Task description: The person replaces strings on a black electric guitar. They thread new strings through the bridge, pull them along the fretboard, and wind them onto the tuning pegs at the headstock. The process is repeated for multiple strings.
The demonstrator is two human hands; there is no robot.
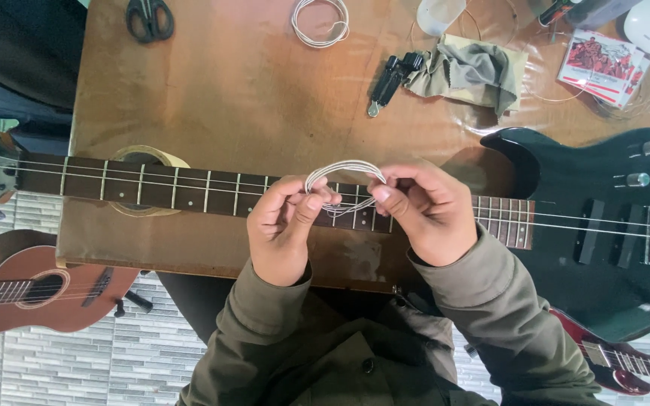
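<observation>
One table [250,83], and across it one black bass [581,225], neck running left. Just above the neck's middle, the left hand [280,229] and right hand [426,214] each pinch one side of a coiled string [342,184], fingers closed narrow on it. The coil is springy — judged from this, a loosened pinch could let it whip open and tangle, or scrape the fretboard below.

Left of the bass and lower, one small brown guitar [31,289]; a red one [626,361] peeks from beneath the body. Beyond the neck: one cloth [472,71], one red packet [603,64], one pair of scissors [150,19], one spare coil [320,21], one black winder [393,79] — possibly a cutter.
</observation>
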